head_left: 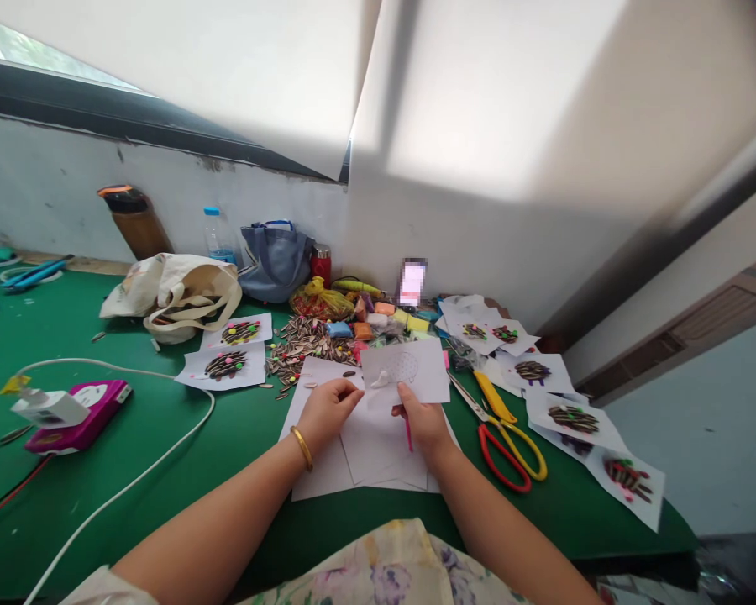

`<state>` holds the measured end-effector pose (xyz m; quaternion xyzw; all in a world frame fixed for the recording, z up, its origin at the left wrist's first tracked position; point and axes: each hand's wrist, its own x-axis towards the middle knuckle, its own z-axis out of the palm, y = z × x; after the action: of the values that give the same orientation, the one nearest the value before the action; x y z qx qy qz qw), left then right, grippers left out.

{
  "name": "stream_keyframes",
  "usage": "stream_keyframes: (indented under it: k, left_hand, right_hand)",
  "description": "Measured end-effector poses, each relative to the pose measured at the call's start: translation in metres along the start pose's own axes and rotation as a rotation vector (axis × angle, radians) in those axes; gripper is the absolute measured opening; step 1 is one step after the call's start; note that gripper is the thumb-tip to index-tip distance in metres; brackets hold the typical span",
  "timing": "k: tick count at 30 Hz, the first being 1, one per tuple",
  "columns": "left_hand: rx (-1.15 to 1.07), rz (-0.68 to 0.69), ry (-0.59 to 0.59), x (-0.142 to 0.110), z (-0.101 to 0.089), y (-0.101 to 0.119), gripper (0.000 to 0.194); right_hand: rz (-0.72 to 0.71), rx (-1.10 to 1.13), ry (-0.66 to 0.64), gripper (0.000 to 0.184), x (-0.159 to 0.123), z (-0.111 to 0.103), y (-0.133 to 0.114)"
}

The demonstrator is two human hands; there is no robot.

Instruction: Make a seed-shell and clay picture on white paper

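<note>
My right hand [423, 420] grips a small white paper card [438, 382] by its lower edge, thumb on top. A faint outline drawing shows on the card, with a small white lump [380, 381] at its left. A thin pink stick [409, 435] pokes out below my right fingers; its kind is unclear. My left hand [328, 412], with a gold bangle at the wrist, is left of the card with its fingertips pressed together. Anything between those fingertips is too small to make out. White paper sheets [378, 462] lie beneath both hands, with a few sunflower seeds [349, 374] on them.
Sunflower seeds [312, 340] are heaped behind the sheets, beside coloured clay packs [363, 330]. Red-and-yellow scissors [501, 437] and a yellow cutter [495, 397] lie right. Seed-decorated cards [573, 418] line both sides. A phone [412, 281], bags [277, 265] and a white cable [182, 454] are around.
</note>
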<state>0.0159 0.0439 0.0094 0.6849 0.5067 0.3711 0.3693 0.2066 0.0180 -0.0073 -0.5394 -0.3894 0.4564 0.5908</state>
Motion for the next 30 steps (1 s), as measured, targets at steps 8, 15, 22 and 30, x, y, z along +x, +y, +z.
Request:
stream_keyframes:
  k: [8, 15, 22, 30]
  left_hand:
    - [0.438, 0.271, 0.019, -0.008, 0.0, 0.007, 0.032]
    - [0.289, 0.347, 0.209, -0.008, -0.007, 0.009, 0.02]
    - [0.293, 0.289, 0.221, -0.008, -0.008, 0.011, 0.028]
    - [0.214, 0.353, 0.225, -0.009, -0.004, 0.012, 0.012]
  right_hand:
    - [-0.027, 0.007, 0.003, 0.035, 0.004, -0.002, 0.004]
    - [-0.055, -0.271, -0.178, 0.03, -0.003, 0.003, -0.003]
    - [-0.615, -0.707, 0.023, 0.03, 0.021, -0.039, -0.019]
    - [-0.485, -1.351, 0.201, 0.039, 0.052, -0.081, -0.017]
